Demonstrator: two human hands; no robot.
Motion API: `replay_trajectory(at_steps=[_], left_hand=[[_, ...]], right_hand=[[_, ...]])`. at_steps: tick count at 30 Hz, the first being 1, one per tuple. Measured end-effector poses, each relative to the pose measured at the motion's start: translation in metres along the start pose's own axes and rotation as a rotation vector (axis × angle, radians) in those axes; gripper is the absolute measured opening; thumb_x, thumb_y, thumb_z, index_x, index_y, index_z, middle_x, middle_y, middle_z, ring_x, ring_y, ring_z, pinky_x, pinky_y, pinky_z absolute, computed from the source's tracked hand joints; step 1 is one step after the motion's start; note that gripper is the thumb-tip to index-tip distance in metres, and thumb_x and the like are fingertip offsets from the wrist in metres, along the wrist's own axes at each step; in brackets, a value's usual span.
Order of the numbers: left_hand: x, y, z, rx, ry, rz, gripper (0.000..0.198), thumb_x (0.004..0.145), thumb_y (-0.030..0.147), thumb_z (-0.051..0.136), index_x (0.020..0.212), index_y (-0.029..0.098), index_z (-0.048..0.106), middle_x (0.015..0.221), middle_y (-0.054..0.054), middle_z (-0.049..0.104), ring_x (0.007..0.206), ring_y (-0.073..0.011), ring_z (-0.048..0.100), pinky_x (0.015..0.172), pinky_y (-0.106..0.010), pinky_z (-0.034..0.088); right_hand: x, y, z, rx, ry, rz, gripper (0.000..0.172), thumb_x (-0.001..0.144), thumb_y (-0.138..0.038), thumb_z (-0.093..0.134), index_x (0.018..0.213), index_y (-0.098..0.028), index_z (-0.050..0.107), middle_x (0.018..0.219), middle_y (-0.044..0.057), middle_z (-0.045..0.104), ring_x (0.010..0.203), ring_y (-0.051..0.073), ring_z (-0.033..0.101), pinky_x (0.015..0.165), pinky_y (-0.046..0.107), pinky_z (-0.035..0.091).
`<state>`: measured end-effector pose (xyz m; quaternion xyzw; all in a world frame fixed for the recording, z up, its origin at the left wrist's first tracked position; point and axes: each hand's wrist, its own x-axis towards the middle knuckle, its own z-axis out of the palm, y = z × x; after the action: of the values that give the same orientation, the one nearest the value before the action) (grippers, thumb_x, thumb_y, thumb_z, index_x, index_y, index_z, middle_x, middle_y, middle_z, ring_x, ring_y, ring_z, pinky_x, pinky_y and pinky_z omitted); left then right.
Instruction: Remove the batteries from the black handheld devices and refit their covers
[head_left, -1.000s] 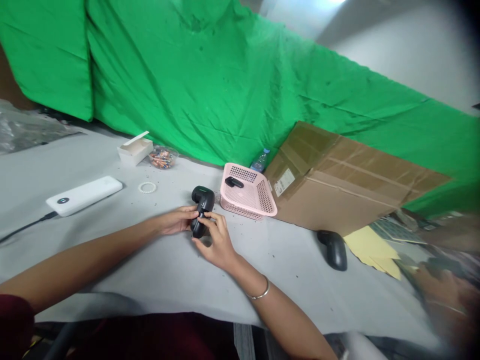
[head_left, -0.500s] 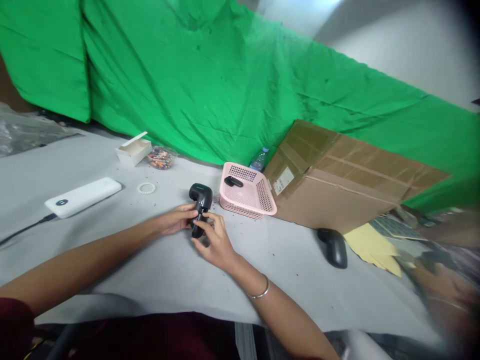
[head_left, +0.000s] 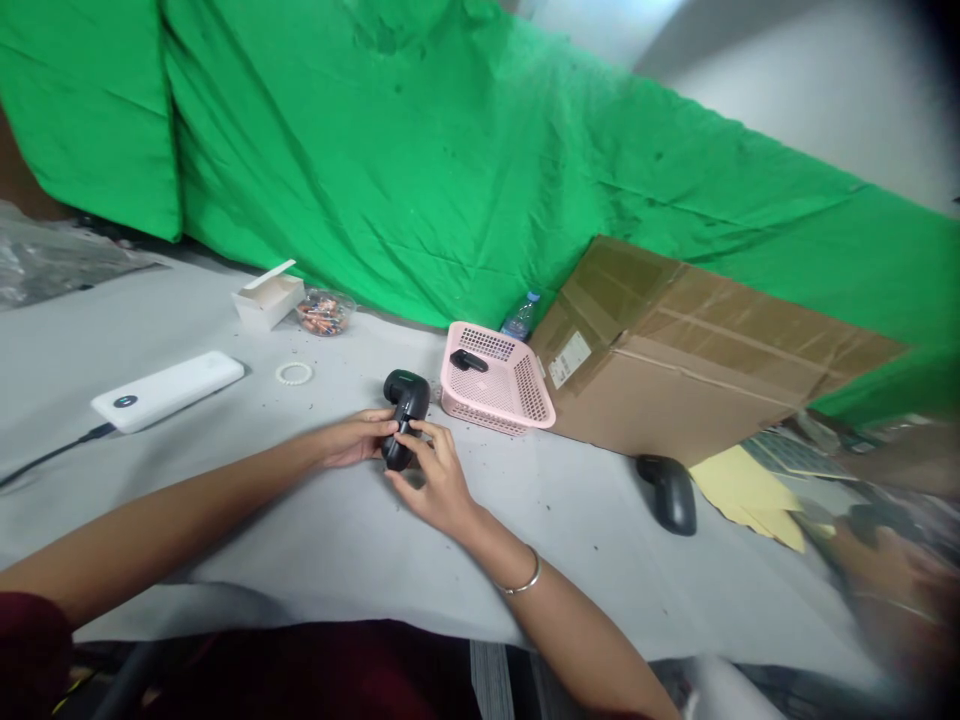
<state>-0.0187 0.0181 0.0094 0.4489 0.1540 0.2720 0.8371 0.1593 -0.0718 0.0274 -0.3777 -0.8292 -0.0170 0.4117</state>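
Observation:
A black L-shaped handheld device [head_left: 407, 389] stands out above the grey table in front of me, its rounded head at the top and its handle running down. From the left, my left hand [head_left: 358, 438] grips the handle, thumb on its front and the other fingers mostly hidden behind. My right hand [head_left: 437, 478] pinches the lower handle from the right, fingertips near a seam there; what they press on is too small to make out. A similar black device [head_left: 673, 497] lies on the table to the right.
Beyond my hands stands a pink basket [head_left: 459, 404] with a small black part [head_left: 469, 360] inside. Behind it are a bottle [head_left: 520, 316] and a large cardboard box [head_left: 675, 390]. Leftward lie a bracelet [head_left: 293, 374], white power bank [head_left: 172, 392], white box [head_left: 266, 303] and tub [head_left: 325, 312].
The device's lower handle sits slightly higher between my hands, and the gap at its seam looks smaller. My right fingers have shifted a little upward. Both hands keep their hold.

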Motion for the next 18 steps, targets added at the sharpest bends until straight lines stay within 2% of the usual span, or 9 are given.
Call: replay_trajectory(at_steps=[8, 12, 18], left_hand=[[0.0009, -0.0011, -0.0029, 0.016, -0.049, 0.013, 0.046, 0.080, 0.031, 0.073, 0.121, 0.014, 0.059, 0.116, -0.015, 0.063, 0.105, -0.0234, 0.061, 0.092, -0.036, 0.048], [0.0004, -0.0010, -0.0039, 0.021, -0.047, 0.013, 0.047, 0.080, 0.031, 0.073, 0.121, 0.014, 0.059, 0.115, -0.014, 0.063, 0.104, -0.0227, 0.061, 0.091, -0.035, 0.049], [0.0001, -0.0013, -0.0034, 0.022, -0.037, 0.004, 0.047, 0.078, 0.033, 0.075, 0.118, 0.014, 0.060, 0.109, -0.013, 0.065, 0.096, -0.0213, 0.064, 0.087, -0.033, 0.050]], right_hand=[[-0.0030, 0.0010, 0.0037, -0.016, 0.018, 0.051, 0.047, 0.086, -0.031, 0.063, 0.130, -0.021, 0.048, 0.129, 0.014, 0.045, 0.119, 0.026, 0.045, 0.098, 0.046, 0.047], [-0.0036, 0.0005, 0.0040, -0.009, 0.008, 0.054, 0.048, 0.085, -0.030, 0.064, 0.130, -0.021, 0.048, 0.129, 0.013, 0.045, 0.120, 0.026, 0.044, 0.099, 0.045, 0.046], [-0.0029, 0.0006, 0.0042, 0.021, 0.030, 0.050, 0.064, 0.084, -0.030, 0.066, 0.140, -0.021, 0.036, 0.129, 0.013, 0.046, 0.121, 0.025, 0.044, 0.101, 0.045, 0.045]])
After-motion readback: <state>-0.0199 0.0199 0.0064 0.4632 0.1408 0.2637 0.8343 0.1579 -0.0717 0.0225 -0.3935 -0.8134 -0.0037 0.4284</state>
